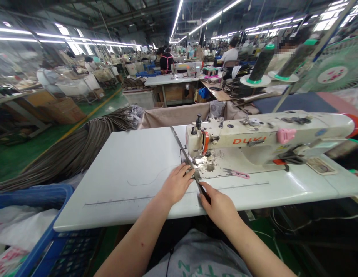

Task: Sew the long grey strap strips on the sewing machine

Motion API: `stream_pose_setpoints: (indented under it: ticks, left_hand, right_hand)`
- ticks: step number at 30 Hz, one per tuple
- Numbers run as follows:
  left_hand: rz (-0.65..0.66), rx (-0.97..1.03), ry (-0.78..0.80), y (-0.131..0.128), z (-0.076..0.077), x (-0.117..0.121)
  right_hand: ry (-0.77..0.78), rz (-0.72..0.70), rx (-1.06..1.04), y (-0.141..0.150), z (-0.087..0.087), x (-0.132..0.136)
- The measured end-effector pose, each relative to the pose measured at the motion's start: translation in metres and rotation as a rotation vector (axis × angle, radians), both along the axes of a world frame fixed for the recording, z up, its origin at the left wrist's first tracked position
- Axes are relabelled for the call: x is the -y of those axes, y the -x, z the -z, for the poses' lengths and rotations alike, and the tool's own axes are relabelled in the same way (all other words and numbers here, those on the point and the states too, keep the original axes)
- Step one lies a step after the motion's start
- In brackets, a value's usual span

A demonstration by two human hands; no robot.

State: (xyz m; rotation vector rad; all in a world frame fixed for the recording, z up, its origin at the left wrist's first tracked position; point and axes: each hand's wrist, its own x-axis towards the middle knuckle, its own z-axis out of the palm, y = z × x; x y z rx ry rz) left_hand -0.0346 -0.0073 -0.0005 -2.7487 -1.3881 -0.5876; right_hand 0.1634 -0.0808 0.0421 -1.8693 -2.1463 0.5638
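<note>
A long narrow dark strap runs across the white sewing table and under the needle of a white sewing machine. My left hand lies flat beside the needle area, fingers stretched out and pressing on the strap. My right hand is closed in a pinch on the strap's near end, close to the table's front edge. Small pink snips lie on the machine bed to the right of my hands.
A thick bundle of dark straps hangs off the table's far left corner. A blue basket with white bags stands at the left. Two thread cones rise behind the machine, with a fan at right. Other workers sit at distant tables.
</note>
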Motion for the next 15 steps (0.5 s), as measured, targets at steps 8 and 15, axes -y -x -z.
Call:
stream_pose_setpoints:
  ticks: [8,15]
  left_hand:
    - [0.0,-0.068,0.071,0.001,-0.006,-0.007]
    - [0.052,-0.147,0.137,0.0,-0.016,-0.021]
  right_hand:
    - [-0.003,-0.003,0.066,0.003,-0.001,-0.004]
    - [0.008,0.002,0.117,0.007,-0.004,-0.011]
